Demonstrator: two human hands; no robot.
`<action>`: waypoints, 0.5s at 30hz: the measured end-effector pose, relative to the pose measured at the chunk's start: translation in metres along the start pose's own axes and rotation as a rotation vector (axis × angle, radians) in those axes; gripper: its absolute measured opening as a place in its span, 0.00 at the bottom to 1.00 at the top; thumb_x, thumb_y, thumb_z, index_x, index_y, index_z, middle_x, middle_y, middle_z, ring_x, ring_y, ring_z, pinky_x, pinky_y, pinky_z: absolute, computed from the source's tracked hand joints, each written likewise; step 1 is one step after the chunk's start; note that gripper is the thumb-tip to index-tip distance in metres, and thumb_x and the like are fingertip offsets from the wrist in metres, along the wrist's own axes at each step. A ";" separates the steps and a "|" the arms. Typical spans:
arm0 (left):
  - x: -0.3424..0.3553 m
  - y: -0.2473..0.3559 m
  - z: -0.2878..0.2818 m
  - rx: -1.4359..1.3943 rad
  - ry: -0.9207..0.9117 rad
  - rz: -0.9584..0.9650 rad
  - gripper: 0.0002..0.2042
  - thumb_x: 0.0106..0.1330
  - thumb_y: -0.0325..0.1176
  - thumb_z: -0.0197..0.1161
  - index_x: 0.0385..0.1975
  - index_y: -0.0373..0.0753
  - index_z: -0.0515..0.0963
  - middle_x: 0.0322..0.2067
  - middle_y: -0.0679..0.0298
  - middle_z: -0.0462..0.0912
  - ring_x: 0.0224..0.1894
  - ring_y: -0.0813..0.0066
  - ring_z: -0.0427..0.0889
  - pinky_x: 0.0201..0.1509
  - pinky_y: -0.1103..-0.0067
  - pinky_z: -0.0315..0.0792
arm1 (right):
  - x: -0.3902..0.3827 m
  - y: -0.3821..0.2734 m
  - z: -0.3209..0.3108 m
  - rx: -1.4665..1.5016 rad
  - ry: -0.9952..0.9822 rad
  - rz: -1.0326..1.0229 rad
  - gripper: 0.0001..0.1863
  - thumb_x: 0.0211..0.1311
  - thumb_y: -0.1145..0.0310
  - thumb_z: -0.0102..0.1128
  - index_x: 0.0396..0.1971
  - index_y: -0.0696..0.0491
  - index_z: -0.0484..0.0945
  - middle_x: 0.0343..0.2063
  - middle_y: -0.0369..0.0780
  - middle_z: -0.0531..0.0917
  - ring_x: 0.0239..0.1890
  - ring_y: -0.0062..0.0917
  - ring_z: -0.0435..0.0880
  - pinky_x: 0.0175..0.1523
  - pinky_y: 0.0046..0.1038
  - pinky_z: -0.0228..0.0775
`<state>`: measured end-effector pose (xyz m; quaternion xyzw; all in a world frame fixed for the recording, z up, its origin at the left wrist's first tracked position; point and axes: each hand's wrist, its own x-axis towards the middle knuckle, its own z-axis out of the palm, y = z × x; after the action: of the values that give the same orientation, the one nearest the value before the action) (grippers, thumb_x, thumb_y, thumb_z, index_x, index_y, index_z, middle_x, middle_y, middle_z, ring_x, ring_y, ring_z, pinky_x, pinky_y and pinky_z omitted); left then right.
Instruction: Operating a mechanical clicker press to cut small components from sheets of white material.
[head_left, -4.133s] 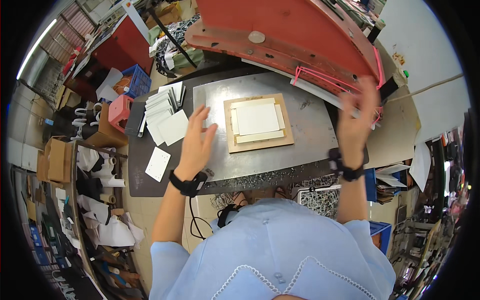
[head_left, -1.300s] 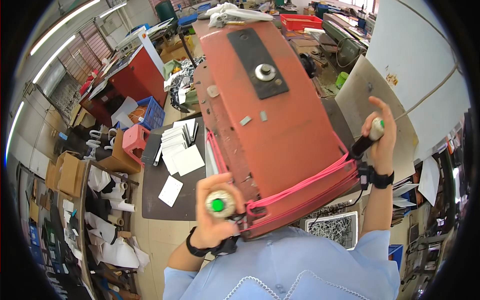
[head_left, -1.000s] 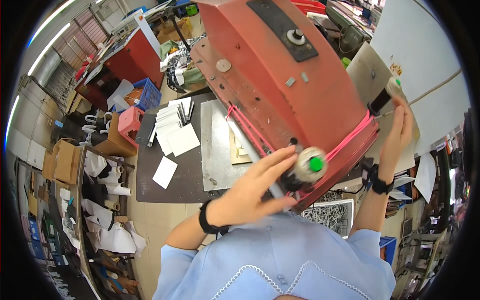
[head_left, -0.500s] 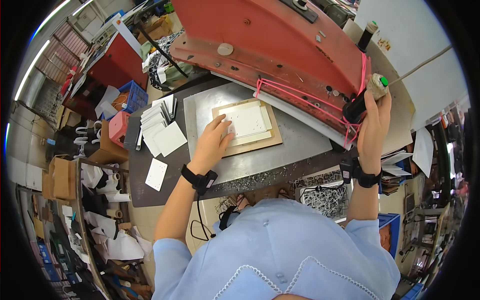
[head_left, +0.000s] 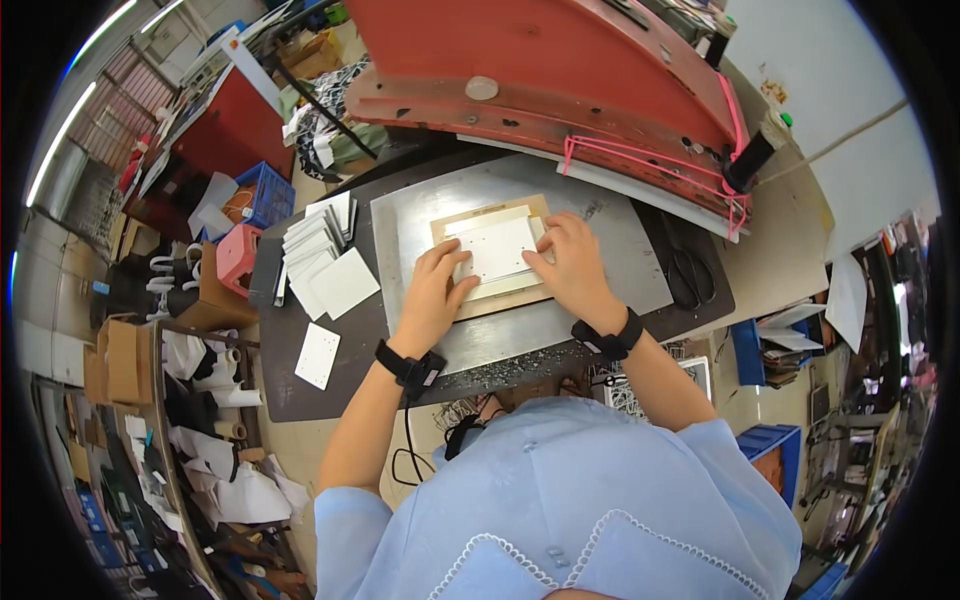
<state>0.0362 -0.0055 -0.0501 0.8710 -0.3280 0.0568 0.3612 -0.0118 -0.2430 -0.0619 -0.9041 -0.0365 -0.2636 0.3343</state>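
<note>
A white punched sheet (head_left: pixel 497 250) lies on a flat wooden die board (head_left: pixel 480 305) in the middle of the grey metal press bed (head_left: pixel 620 270). My left hand (head_left: pixel 433 292) rests on the sheet's left edge with fingers spread. My right hand (head_left: pixel 573 265) presses its right edge, fingers on the sheet. Both wrists wear black bands. The red press head (head_left: pixel 560 70) is swung up and back above the bed, with pink cord (head_left: pixel 650 160) along its lower rim.
Stacks of white square sheets (head_left: pixel 325 250) lie left of the bed on the dark table (head_left: pixel 290 380), one punched sheet (head_left: pixel 318 355) apart. Scissors (head_left: pixel 690 275) lie at right. A pink stool (head_left: pixel 238 258), blue crate (head_left: pixel 265 195) and cardboard boxes (head_left: pixel 120 360) stand at left.
The red press head was swung down over the bed with both hands on its knobs, then swung back up. Both hands have left the knobs and now rest on the white sheet.
</note>
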 end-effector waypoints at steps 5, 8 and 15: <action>0.003 0.011 -0.002 -0.202 0.099 -0.134 0.26 0.61 0.33 0.68 0.59 0.36 0.71 0.58 0.50 0.72 0.60 0.53 0.69 0.62 0.67 0.67 | 0.010 -0.019 -0.009 0.466 -0.140 0.186 0.10 0.60 0.68 0.66 0.31 0.57 0.75 0.44 0.43 0.79 0.51 0.32 0.77 0.57 0.32 0.66; 0.005 0.014 -0.006 -0.230 0.185 -0.103 0.24 0.62 0.31 0.67 0.58 0.34 0.71 0.51 0.53 0.78 0.54 0.62 0.76 0.58 0.71 0.70 | 0.004 -0.031 -0.018 0.794 -0.274 0.379 0.09 0.64 0.69 0.63 0.33 0.58 0.75 0.38 0.39 0.82 0.44 0.25 0.81 0.51 0.27 0.71; -0.040 -0.002 -0.080 -0.584 0.328 -0.399 0.11 0.68 0.29 0.63 0.46 0.33 0.79 0.36 0.67 0.83 0.36 0.84 0.77 0.41 0.86 0.70 | -0.005 -0.034 -0.024 0.442 -0.258 0.056 0.09 0.64 0.69 0.61 0.40 0.58 0.80 0.40 0.41 0.82 0.44 0.32 0.82 0.51 0.32 0.73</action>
<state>0.0174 0.0701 -0.0059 0.7576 -0.0927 0.0282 0.6455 -0.0350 -0.2310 -0.0293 -0.8358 -0.1107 -0.1224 0.5236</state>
